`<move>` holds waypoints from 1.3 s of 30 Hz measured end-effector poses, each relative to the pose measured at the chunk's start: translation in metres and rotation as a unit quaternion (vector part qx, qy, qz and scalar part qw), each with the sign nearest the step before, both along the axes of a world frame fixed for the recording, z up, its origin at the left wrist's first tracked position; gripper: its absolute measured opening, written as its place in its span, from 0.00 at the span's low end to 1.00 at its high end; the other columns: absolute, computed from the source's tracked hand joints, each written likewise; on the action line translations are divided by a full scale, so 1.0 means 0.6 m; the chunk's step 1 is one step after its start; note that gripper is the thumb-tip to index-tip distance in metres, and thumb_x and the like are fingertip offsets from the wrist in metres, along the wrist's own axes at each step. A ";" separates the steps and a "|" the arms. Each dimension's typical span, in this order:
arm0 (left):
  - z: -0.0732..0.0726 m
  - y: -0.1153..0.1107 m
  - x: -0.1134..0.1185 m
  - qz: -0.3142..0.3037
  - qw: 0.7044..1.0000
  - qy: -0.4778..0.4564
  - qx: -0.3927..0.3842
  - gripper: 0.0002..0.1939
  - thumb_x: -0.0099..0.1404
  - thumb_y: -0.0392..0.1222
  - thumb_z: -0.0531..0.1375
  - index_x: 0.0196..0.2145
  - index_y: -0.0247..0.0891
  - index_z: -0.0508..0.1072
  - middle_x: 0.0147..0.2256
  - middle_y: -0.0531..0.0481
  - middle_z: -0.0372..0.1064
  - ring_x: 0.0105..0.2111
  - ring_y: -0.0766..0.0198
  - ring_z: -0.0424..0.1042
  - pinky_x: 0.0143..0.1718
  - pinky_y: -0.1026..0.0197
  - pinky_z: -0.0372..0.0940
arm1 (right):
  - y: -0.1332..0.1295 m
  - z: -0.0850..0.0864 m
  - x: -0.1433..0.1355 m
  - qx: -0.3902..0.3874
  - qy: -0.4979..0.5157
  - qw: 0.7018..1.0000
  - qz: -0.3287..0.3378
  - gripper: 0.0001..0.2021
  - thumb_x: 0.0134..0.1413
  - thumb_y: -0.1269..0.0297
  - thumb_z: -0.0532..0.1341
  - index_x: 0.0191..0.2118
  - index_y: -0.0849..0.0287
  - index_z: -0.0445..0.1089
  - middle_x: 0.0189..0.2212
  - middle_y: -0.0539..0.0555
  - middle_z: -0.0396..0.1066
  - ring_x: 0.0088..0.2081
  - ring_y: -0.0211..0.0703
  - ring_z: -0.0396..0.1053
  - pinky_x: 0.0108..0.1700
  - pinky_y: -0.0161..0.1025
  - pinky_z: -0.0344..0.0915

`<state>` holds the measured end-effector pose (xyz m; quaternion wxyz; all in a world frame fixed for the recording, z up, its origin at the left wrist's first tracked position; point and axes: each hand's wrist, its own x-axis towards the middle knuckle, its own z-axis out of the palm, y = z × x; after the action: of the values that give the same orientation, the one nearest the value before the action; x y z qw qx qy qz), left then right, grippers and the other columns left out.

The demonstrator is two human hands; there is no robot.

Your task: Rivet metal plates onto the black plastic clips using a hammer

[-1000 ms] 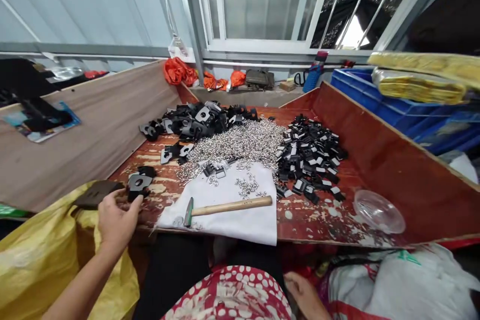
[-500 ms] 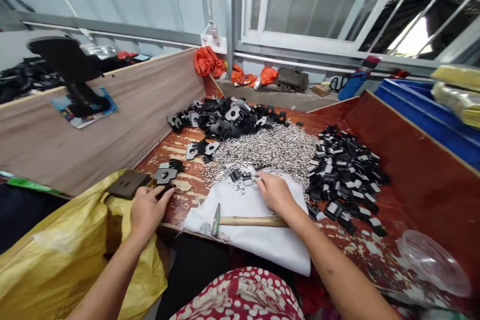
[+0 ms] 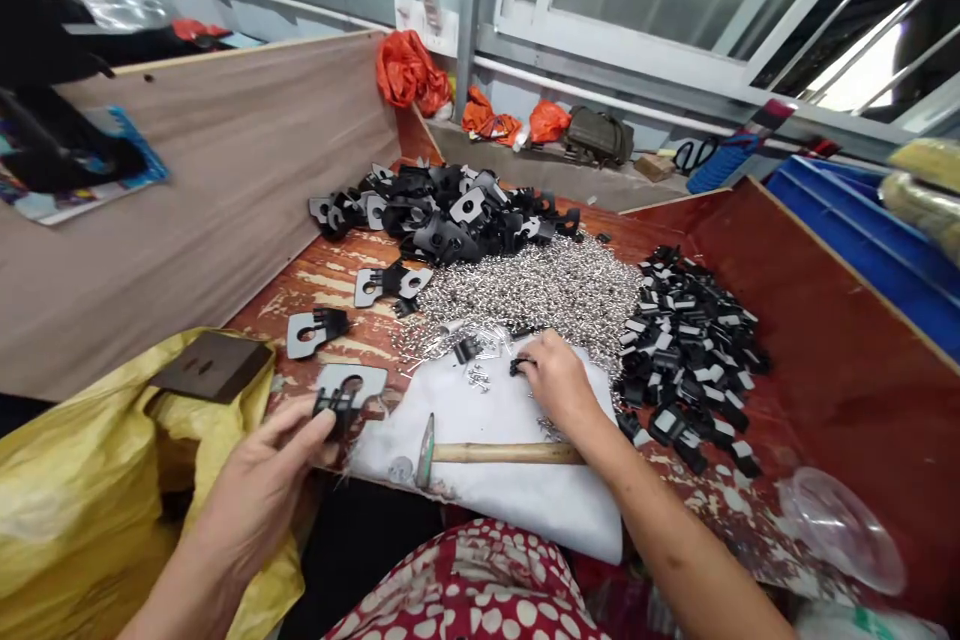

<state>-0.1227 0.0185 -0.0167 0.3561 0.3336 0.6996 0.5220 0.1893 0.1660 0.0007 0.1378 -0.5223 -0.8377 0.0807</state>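
My left hand [image 3: 277, 460] pinches a grey-and-black plastic bracket [image 3: 349, 390] with a round notch, held up over the table's front left edge. In my right hand [image 3: 555, 380], fingertips close on a small black plastic clip [image 3: 519, 365] above the white cloth [image 3: 480, 420]. Another small black clip [image 3: 466, 350] lies at the cloth's far edge, beside a few loose metal pins [image 3: 478, 378]. A hammer [image 3: 495, 453] with a wooden handle rests on the cloth, below my right wrist. Two more brackets [image 3: 307, 332] lie beyond my left hand.
A heap of metal pins [image 3: 540, 290] covers the middle, with piled black brackets [image 3: 442, 220] behind it. Black clips [image 3: 690, 350] are heaped at right, near a clear plastic bowl [image 3: 844, 530]. A yellow sack [image 3: 90, 460] hangs at left. Wooden side boards [image 3: 262, 140] border the table.
My left hand has lifted a bracket from the table and brought it nearer. My right hand has picked up a small clip from the cloth. The view has shifted slightly.
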 end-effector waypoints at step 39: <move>0.044 0.012 0.200 -0.278 0.935 -0.214 -0.041 0.16 0.56 0.55 0.71 0.33 0.40 0.84 0.66 0.44 0.53 0.25 0.71 0.67 0.26 0.60 0.70 | -0.203 0.016 -0.021 -0.220 0.462 0.856 0.070 0.14 0.62 0.66 0.60 0.51 0.52 0.78 0.42 0.50 0.79 0.45 0.44 0.75 0.62 0.47 0.61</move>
<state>-0.0026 0.0259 0.0096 0.6419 0.3801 0.5066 0.4323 0.1767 0.0443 0.0100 0.3849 -0.3817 -0.6721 0.5045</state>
